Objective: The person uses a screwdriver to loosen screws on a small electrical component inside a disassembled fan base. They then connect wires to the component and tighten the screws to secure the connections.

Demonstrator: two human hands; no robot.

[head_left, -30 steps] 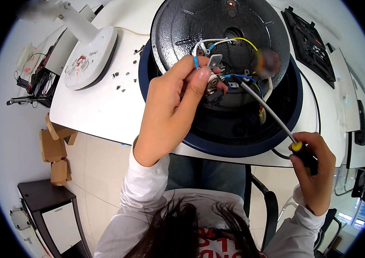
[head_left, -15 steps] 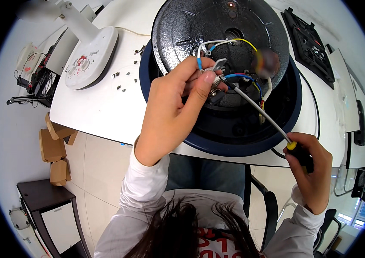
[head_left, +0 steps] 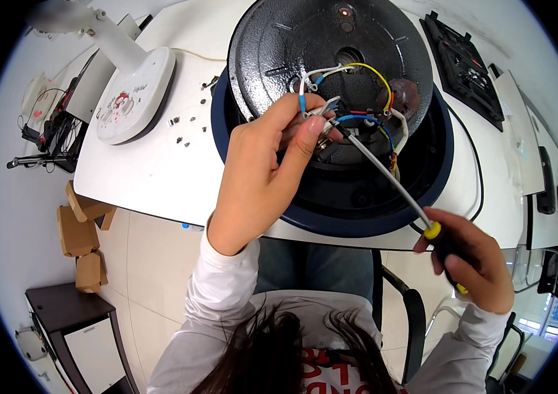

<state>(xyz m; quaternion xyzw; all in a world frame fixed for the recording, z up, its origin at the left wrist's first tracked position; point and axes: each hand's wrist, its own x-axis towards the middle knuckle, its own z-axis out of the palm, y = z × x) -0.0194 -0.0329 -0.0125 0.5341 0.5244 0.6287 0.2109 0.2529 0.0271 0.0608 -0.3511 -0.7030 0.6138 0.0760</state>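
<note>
My left hand (head_left: 259, 171) pinches a small component with a metal tab (head_left: 324, 108) and wire ends, partly hidden by my fingers. My right hand (head_left: 476, 262) grips a screwdriver (head_left: 384, 169) by its black-and-yellow handle; the long shaft reaches up to that component, where the tip is hard to make out. A black round metal plate (head_left: 292, 33) with white, yellow, blue and red wires (head_left: 374, 71) lies tilted in a dark blue round housing (head_left: 348, 225), under and around my left hand.
A white lamp-like stand (head_left: 131, 105) sits at the left beside several scattered small screws (head_left: 193, 119) on the white desk (head_left: 141, 177). A black tool case (head_left: 456, 65) lies at the back right. Cardboard boxes (head_left: 78, 233), a dark cabinet (head_left: 62, 295) and a chair arm (head_left: 414, 308) are lower down.
My right hand has shifted slightly left along with the screwdriver handle, and its fingers have changed their hold. My left hand stays around the component, whose tab has tilted.
</note>
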